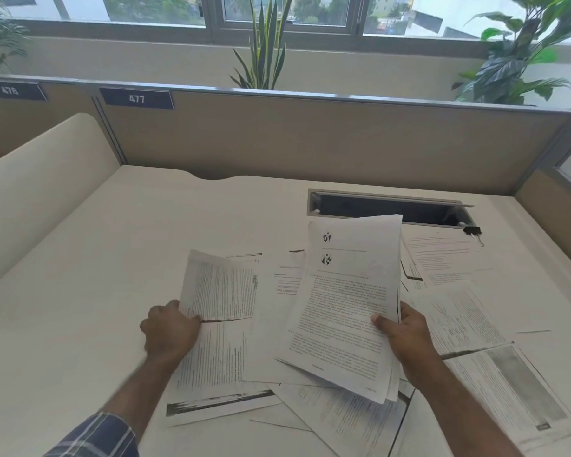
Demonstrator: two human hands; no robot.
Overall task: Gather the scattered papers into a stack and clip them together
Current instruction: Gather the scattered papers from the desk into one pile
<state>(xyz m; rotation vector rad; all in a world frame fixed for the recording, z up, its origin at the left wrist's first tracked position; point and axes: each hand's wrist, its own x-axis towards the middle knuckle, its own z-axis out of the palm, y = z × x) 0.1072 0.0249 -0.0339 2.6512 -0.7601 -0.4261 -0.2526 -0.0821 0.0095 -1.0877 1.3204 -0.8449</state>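
Across the cream office desk (80, 308), with printed white paper sheets (468, 321) lying scattered and the black binder clip (472, 231) at far right, the right hand (406, 338) is pinching a loose, fanning sheaf (346, 308) while the left hand (168, 331) is pinching one curling page (221, 285), risking slippage and creasing.

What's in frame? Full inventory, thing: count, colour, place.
held stack of papers: several sheets, white, raised in right hand
lifted sheet: one, white, pinched by left hand
loose papers: many, white, scattered on desk
binder clip: one, black, far right by cable slot
cable slot: one, dark, desk rear
desk: one, cream
partition: beige, behind desk
number tags: two, navy, 476 and 477
plants: three, green, by window
left hand: one, gripping sheet
right hand: one, gripping stack
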